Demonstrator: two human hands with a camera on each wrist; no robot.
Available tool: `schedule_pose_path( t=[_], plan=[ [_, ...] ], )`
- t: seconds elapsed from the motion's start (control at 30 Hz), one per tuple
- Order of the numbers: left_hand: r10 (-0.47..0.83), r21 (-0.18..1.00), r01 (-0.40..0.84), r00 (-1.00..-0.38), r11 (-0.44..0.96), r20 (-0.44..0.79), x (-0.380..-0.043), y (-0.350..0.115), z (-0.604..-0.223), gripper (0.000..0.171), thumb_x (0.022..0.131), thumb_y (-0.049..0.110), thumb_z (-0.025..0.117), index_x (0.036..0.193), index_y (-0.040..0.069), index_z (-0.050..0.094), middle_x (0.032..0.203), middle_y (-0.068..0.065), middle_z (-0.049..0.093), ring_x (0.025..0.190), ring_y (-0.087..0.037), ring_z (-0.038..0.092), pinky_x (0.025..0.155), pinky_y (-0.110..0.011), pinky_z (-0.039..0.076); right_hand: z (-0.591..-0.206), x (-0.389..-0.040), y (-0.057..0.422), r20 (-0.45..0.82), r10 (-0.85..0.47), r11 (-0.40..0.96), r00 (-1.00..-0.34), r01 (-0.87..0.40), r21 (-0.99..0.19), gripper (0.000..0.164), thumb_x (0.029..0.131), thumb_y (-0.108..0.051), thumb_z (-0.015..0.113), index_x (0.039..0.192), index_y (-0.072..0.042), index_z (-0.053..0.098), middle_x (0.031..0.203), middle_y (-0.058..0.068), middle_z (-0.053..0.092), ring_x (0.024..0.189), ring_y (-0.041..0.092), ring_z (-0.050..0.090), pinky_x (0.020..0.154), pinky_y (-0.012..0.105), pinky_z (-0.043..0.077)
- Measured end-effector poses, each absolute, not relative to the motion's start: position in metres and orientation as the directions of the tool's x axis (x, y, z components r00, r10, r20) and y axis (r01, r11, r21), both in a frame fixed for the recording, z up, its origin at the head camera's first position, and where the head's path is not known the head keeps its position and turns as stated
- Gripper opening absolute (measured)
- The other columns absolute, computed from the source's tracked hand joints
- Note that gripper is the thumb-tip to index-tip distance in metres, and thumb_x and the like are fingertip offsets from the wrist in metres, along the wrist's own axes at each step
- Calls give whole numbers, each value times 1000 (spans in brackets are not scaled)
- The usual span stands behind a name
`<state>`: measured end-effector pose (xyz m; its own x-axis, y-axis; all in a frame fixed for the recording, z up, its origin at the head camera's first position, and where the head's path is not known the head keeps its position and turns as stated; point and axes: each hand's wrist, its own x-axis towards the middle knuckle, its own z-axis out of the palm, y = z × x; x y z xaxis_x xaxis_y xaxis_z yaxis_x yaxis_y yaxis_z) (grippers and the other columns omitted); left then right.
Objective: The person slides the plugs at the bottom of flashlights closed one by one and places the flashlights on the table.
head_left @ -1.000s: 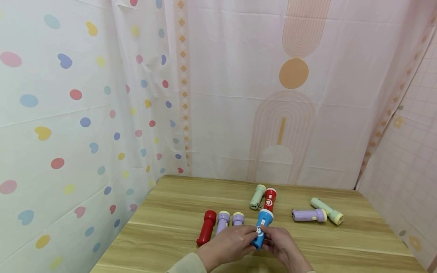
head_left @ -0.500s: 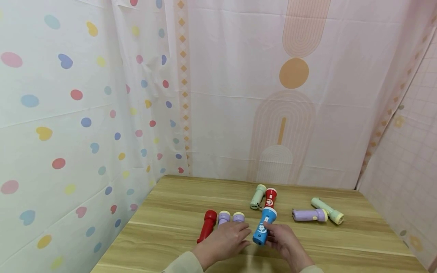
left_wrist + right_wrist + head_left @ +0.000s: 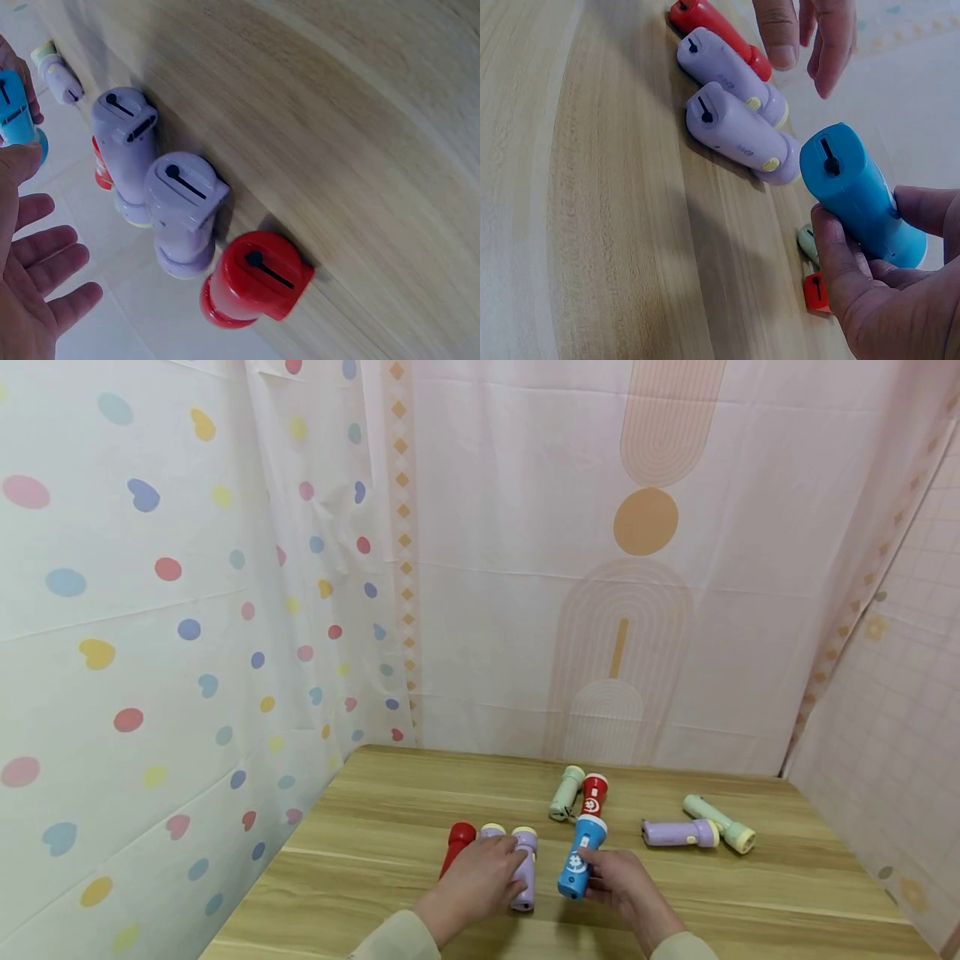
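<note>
My right hand (image 3: 628,889) grips a blue toy flashlight (image 3: 581,860), thumb on its upper side near a white emblem. In the right wrist view its flat tail end with a black slot faces the camera, raised over the table. My left hand (image 3: 474,881) hovers with spread fingers above a row of flashlights and holds nothing. That row has a purple flashlight (image 3: 526,881) on the right, a second purple flashlight (image 3: 184,214) in the middle, and a red flashlight (image 3: 259,277) on the left. From the head view, the left hand covers much of the latter two.
Behind the blue one, a pale green flashlight (image 3: 566,795) lies beside a red-and-white flashlight (image 3: 594,795). Off to the right, a purple flashlight (image 3: 678,833) touches another green flashlight (image 3: 722,825). Patterned curtains (image 3: 495,568) stand around the wooden table (image 3: 360,827).
The left hand has let go of the blue flashlight and moved left over the row, uncovering the right purple flashlight. The right hand keeps the blue one, shifted slightly.
</note>
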<state>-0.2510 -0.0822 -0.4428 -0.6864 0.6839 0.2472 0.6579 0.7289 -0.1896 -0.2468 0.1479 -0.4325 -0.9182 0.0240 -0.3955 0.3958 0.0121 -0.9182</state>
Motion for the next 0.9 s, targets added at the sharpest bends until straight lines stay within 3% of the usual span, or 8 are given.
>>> schedule_pose_path(
  t=[0.27,0.53,0.9],
  plan=[
    [652,-230,612,-684,757,325,-256,-91,-447,41,89,41,72,116,11,68,109,-4,65,106,-20,62,91,-36,50,-438,-249,148,-384,30,32,-923,385,-922,46,99,-12,58,125,22,42,101,23,62,88,26,64,77,36,55],
    [611,-193,583,-717,789,335,-260,-99,-453,41,88,40,73,119,14,69,114,-9,67,104,-25,64,86,-41,52,-441,-252,144,-368,22,81,-930,368,-926,40,98,-9,57,120,22,44,100,24,62,89,28,64,80,41,56],
    [583,-166,564,-734,809,348,-267,-111,-462,34,88,38,74,114,17,70,104,-9,66,91,-24,65,73,-40,54,-446,-257,141,-399,37,157,-916,400,-903,39,98,-11,58,118,21,46,97,22,63,88,28,64,81,40,55]
  ],
)
